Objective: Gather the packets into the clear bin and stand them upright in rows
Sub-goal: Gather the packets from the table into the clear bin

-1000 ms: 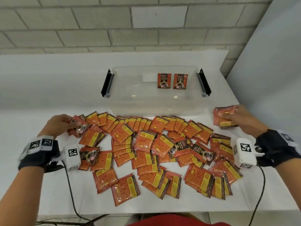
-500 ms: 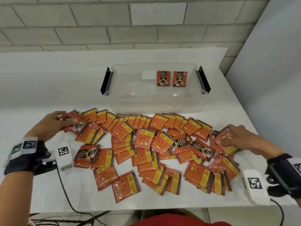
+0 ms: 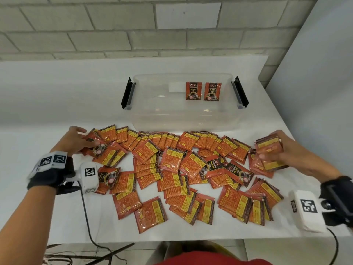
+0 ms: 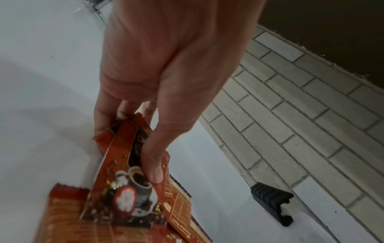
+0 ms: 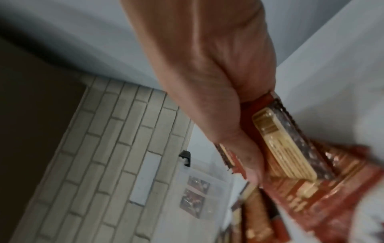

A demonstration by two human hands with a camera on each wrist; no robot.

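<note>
Several orange-red coffee packets lie scattered and overlapping on the white table in front of the clear bin. Two packets stand upright against the bin's back wall. My left hand grips a few packets at the pile's left end, thumb on the printed cup. My right hand grips a small stack of packets at the pile's right end, just above the table.
The bin has black latches on its left and right sides. A brick wall runs behind the table and a white panel stands close on the right. A cable hangs over the front edge.
My right hand came down from beside the bin onto the pile's right end and now holds a thicker stack slightly raised. My left hand stayed at the left end, shifting its grip.
</note>
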